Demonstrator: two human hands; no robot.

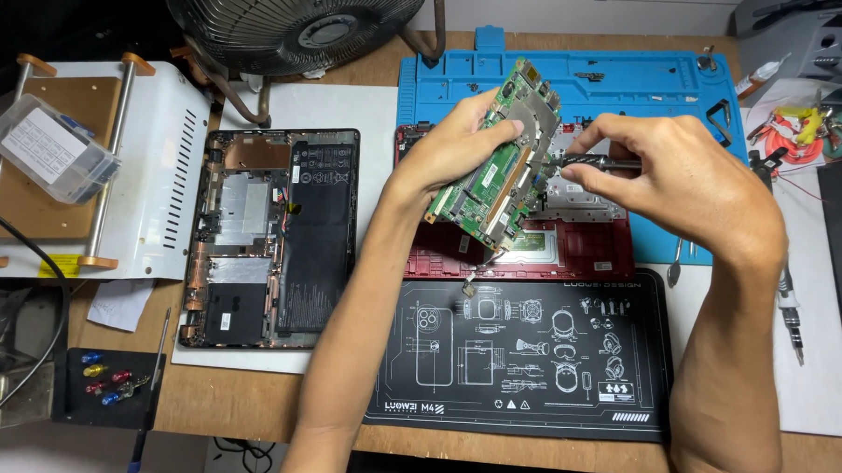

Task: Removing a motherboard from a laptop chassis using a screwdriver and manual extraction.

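Figure: laptop teardown viewed from the head camera. The left hand (462,140) was closed around a green circuit board (498,160), thumb on the near face and fingers behind, and held it tilted in the air above the red laptop shell (588,252), which lay on the blue work mat (631,85). The right hand (666,175) was curled, pinching a dark slim tool (596,161) whose tip met the board's upper right part; whether it was a driver or tweezers could not be told. A metal plate or heat spreader showed on the board's raised half.

State of the work, as judged from the layout: the board was already out of the shell, so the removal stage appeared finished. The black bottom cover (272,236), with its inner side facing up, lay apart to the left on a white sheet. What appeared to remain was work on the board itself, at the point where the tool touched it; nothing showed reassembly begun. A black printed mat (529,361) lay nearest the person, and 1 metal fan (298,18) stood at the far edge of the wooden desk (247,408).
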